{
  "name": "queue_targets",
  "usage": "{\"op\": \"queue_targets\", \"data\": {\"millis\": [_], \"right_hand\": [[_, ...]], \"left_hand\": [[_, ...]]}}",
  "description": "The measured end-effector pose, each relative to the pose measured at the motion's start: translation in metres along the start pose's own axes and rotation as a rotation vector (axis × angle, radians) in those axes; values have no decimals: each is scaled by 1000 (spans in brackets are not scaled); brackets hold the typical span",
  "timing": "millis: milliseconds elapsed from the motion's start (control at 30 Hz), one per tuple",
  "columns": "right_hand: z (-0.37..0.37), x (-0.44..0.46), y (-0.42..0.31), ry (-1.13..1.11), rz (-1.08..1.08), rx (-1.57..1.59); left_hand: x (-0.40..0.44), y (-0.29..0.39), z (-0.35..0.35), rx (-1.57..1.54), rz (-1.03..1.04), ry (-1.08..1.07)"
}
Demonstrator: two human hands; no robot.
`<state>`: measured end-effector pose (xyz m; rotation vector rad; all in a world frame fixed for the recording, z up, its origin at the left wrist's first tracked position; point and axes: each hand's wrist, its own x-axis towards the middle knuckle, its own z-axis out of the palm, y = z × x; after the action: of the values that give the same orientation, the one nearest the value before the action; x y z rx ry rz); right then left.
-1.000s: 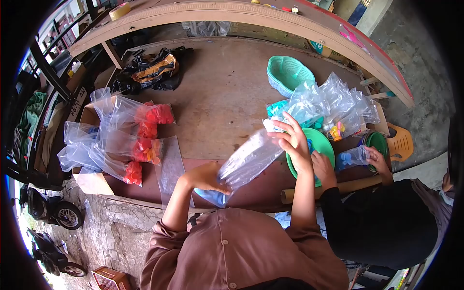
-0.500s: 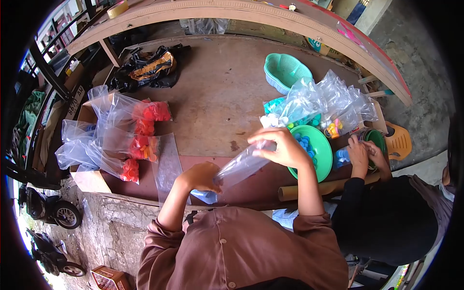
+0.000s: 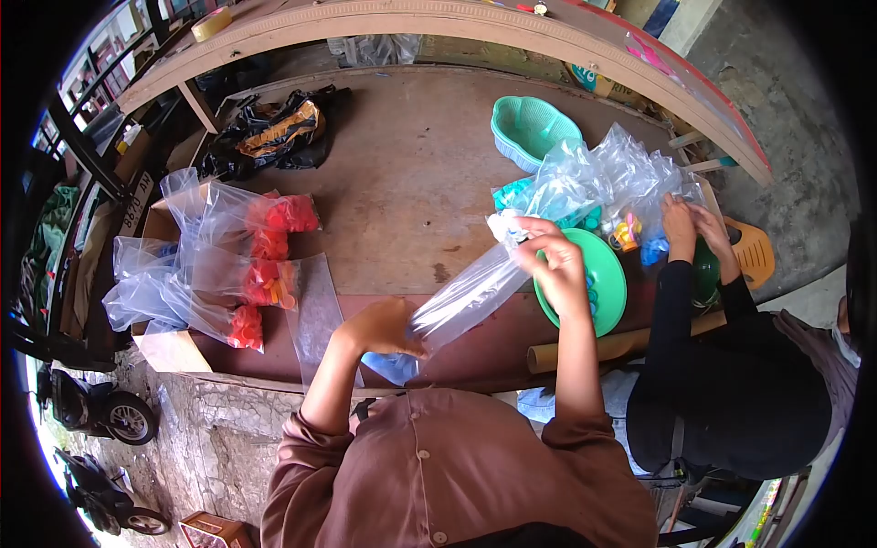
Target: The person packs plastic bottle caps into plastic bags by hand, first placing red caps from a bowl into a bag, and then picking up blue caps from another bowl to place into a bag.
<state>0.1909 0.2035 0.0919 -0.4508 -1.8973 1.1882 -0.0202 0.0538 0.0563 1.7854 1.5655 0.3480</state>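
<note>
A long clear plastic bag [image 3: 470, 297] is stretched between my two hands, slanting up to the right. My left hand [image 3: 388, 331] is wrapped round its lower end, just above some blue contents [image 3: 391, 367] at the table's front edge. At the upper end my right hand [image 3: 553, 256] pinches the bag, beside white pieces [image 3: 505, 226]. Under and beside my right hand is a green bowl [image 3: 607, 283] with blue pieces, partly hidden by the hand.
Bags of red pieces [image 3: 283, 215] lie on a box at the left. A black plastic bag [image 3: 274, 132] is at the back left, a teal basket [image 3: 534, 132] at the back right. A co-worker's hands [image 3: 681, 228] hold a bag near yellow pieces [image 3: 627, 231]. A cardboard tube [image 3: 585, 352] lies in front.
My right hand went in toward my left, then back up and right, drawing the bag out long again. The co-worker's hands moved away from the bowl and then up beside the clear bags.
</note>
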Motion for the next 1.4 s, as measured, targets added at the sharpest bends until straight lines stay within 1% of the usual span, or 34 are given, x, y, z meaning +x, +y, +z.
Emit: {"op": "queue_targets", "data": {"millis": [33,67,100,133,167,200,233,267,300,333,367,400,433,500,533,567,600,633,700,767,833,867,900,933,967,1033,1067,1100,1167,1233,1267,1300,1367,1400], "right_hand": [[-4,1,-7,239,408,329],[-15,-1,0,392,303,475],[-23,-3,7,545,192,619],[-24,-7,13,554,187,617],[-25,-13,17,530,157,460],[-25,-20,20,505,131,303],[-15,-30,26,415,218,360],[-1,-43,29,293,348,298],[16,-59,41,134,327,287],[36,-73,41,20,378,307],[53,-86,54,-127,178,-143],[73,-93,51,-175,212,-102],[85,-93,42,-212,344,-38],[92,-91,43,-304,527,217],[91,-91,46,-309,530,223],[87,-91,51,-365,553,231],[85,-92,57,-420,576,239],[86,-94,64,-421,576,242],[84,-96,69,-239,597,335],[81,-91,62,-256,576,266],[78,-84,52,-337,521,56],[78,-84,50,-334,521,54],[80,-83,48,-291,467,-12],[79,-85,46,-239,418,-83],[79,-87,48,-215,426,-98],[80,-93,54,-155,333,-2],[77,-98,53,-174,384,25],[73,-103,54,-152,390,16],[62,-113,59,-329,495,99],[50,-123,60,-329,541,112],[44,-129,65,-366,584,157],[39,-131,65,-407,626,204],[31,-134,63,-407,596,170],[29,-135,62,-420,568,139]], "left_hand": [[-1,1,-1,31,28,19],[-1,1,-2,30,32,17],[-2,-1,-4,-87,5,14],[-1,-2,-7,-199,-20,10],[1,-3,-4,-193,-12,4],[3,-6,5,-442,69,184],[6,-9,13,-692,149,363],[10,-15,17,-740,141,348],[14,-18,22,-739,149,340],[18,-19,27,-852,141,370],[22,-23,32,-967,127,398],[27,-30,36,-993,164,336],[28,-33,37,-999,157,328],[28,-40,35,-1185,122,295],[27,-45,36,-1246,124,339],[22,-49,34,-1430,51,332],[20,-54,31,-1467,29,368],[19,-56,27,-1504,8,402],[16,-55,27,-1546,-35,439],[19,-54,26,-1696,-47,433],[23,-47,25,-1692,-56,439],[24,-42,23,-1677,-55,424],[28,-36,21,-1663,-50,399],[30,-36,20,-1637,14,304],[30,-30,20,-1657,59,241],[33,-22,24,-1589,33,227],[34,-19,26,-1548,90,247],[38,-22,30,-1485,24,352],[41,-34,26,-1460,48,388],[39,-24,15,-1441,101,386],[44,-36,18,-1429,121,390],[46,-29,18,-1426,125,376],[42,-14,12,-1448,70,340],[41,-3,11,-1501,80,322]]}}
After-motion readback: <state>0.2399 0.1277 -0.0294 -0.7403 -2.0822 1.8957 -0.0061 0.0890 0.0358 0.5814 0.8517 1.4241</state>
